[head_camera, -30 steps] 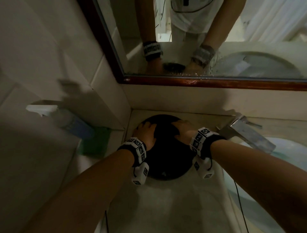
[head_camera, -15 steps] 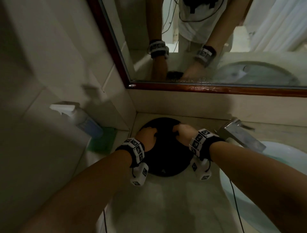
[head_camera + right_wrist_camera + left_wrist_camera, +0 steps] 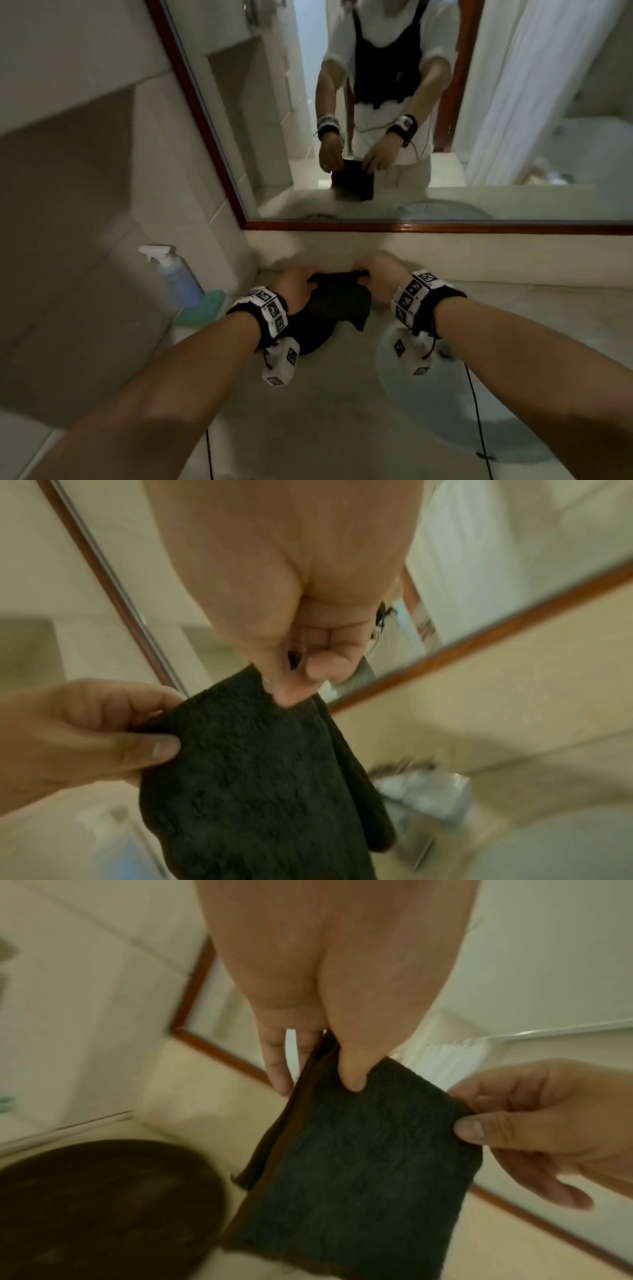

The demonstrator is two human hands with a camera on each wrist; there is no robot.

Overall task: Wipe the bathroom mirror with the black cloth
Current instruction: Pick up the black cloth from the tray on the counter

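The black cloth (image 3: 334, 301) hangs folded above the counter, held up by both hands. My left hand (image 3: 297, 285) pinches its top left corner; in the left wrist view the left hand (image 3: 315, 1074) has its thumb (image 3: 352, 1076) on the near face of the cloth (image 3: 359, 1164). My right hand (image 3: 374, 279) pinches the top right corner, and the right wrist view shows the right hand (image 3: 291, 688) nipping the cloth (image 3: 257, 777). The mirror (image 3: 394, 85), in a brown wooden frame (image 3: 411, 226), hangs on the wall just behind and above the hands and reflects them.
A dark round disc (image 3: 103, 1204) lies on the counter below the cloth. A spray bottle (image 3: 178, 277) and a green pad (image 3: 205, 306) stand in the left corner. The sink basin (image 3: 445, 404) is to the right, with a metal tap (image 3: 421, 785). Tiled wall (image 3: 85, 171) on the left.
Both hands have pinched the cloth's corners and lifted it off the dark disc toward the mirror. My head has tilted up, so more of the mirror shows.
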